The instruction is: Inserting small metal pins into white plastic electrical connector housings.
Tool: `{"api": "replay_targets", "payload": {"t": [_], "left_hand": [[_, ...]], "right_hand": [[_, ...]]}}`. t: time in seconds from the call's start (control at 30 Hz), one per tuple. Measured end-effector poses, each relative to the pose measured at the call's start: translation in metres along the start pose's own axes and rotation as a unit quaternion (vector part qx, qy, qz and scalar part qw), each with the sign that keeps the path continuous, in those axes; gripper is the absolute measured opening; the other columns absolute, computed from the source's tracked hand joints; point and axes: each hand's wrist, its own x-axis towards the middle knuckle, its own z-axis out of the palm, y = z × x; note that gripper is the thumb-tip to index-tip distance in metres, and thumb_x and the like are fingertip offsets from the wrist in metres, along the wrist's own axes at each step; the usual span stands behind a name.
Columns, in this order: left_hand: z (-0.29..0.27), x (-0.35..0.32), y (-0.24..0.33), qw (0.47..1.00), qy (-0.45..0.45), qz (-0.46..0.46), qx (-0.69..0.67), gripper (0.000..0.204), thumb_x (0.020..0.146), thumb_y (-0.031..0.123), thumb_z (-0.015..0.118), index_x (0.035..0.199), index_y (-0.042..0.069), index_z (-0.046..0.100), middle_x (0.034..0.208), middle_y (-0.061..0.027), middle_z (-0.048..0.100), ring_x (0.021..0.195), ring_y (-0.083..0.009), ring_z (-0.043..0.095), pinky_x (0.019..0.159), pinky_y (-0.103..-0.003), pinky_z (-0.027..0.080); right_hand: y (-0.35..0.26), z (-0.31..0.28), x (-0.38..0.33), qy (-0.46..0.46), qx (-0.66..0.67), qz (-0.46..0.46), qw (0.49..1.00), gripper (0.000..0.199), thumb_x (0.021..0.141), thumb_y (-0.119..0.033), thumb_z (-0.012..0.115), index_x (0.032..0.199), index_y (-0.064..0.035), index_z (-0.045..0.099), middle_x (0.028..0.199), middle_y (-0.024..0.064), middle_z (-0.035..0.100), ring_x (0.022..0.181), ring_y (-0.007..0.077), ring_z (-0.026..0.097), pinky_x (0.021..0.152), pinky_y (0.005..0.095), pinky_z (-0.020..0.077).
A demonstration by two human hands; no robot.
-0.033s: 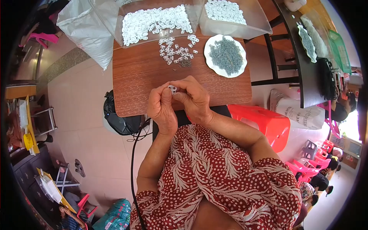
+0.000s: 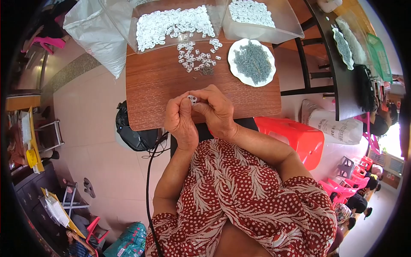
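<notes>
My left hand grips a small white plastic piece with two holes between thumb and fingers, just above the near edge of the brown table. Against the same piece, my right hand is pinched closed, its index finger and thumb at the piece's right side. Whether a small part is also in those right fingertips is hidden. Beyond the hands lies a loose scatter of similar white pieces, with a little pile of thin dark metal bits beside it. A scalloped white plate heaped with grey screw-like pins stands to the right.
Two clear plastic bins of white pieces stand at the table's far side. A white sack hangs at left, a black bag below. A red stool and a dark table are at right. Other people sit farther off.
</notes>
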Motion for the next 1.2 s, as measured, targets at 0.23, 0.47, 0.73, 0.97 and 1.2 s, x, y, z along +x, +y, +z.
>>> {"api": "replay_targets", "payload": {"t": [0.23,0.47,0.73,0.97,1.2], "left_hand": [[0.001,0.002,0.007,0.994,0.006,-0.072,-0.081,0.017,0.092,0.015,0.054,0.094,-0.001,0.060,0.084,-0.0004,0.057,0.073,-0.0043,0.050,0.062,-0.017,0.043],[0.004,0.007,0.023,0.990,-0.009,-0.087,-0.111,0.020,0.091,0.012,0.055,0.104,-0.002,0.060,0.087,-0.0008,0.058,0.072,-0.0042,0.051,0.063,-0.017,0.043],[-0.001,0.004,0.014,1.000,-0.018,-0.009,-0.023,0.022,0.091,0.011,0.054,0.108,-0.002,0.058,0.091,-0.0015,0.056,0.080,-0.0073,0.052,0.071,-0.020,0.044],[0.003,0.000,0.006,0.998,0.009,0.052,0.019,0.020,0.093,0.013,0.051,0.103,-0.002,0.057,0.092,-0.0036,0.055,0.083,-0.0101,0.052,0.075,-0.023,0.043],[0.003,0.000,0.005,0.999,0.021,0.038,0.009,0.021,0.094,0.017,0.049,0.103,-0.001,0.057,0.092,-0.0019,0.053,0.084,-0.0080,0.049,0.075,-0.021,0.041]], "right_hand": [[-0.004,0.002,0.002,-0.005,-0.033,-0.006,0.999,0.033,0.073,0.011,0.060,0.104,-0.0007,0.060,0.088,0.0074,0.055,0.076,0.0152,0.054,0.064,0.0249,0.0456],[-0.003,0.000,0.005,-0.003,0.023,0.033,0.999,0.033,0.076,0.010,0.059,0.108,0.0006,0.057,0.092,0.0069,0.053,0.077,0.0129,0.054,0.066,0.0237,0.0461],[0.000,0.004,0.002,0.003,0.112,0.092,0.990,0.031,0.079,0.011,0.056,0.108,0.0006,0.057,0.097,0.0067,0.052,0.082,0.0128,0.054,0.071,0.0238,0.0468],[-0.003,0.004,0.008,0.002,-0.038,-0.046,0.998,0.027,0.076,0.008,0.060,0.101,-0.0008,0.058,0.086,0.0087,0.055,0.073,0.0194,0.055,0.062,0.0266,0.0449],[0.004,0.007,0.010,0.007,-0.061,-0.102,0.993,0.026,0.073,0.003,0.063,0.097,-0.0001,0.056,0.080,0.0106,0.054,0.069,0.0243,0.052,0.058,0.0314,0.0429]]}}
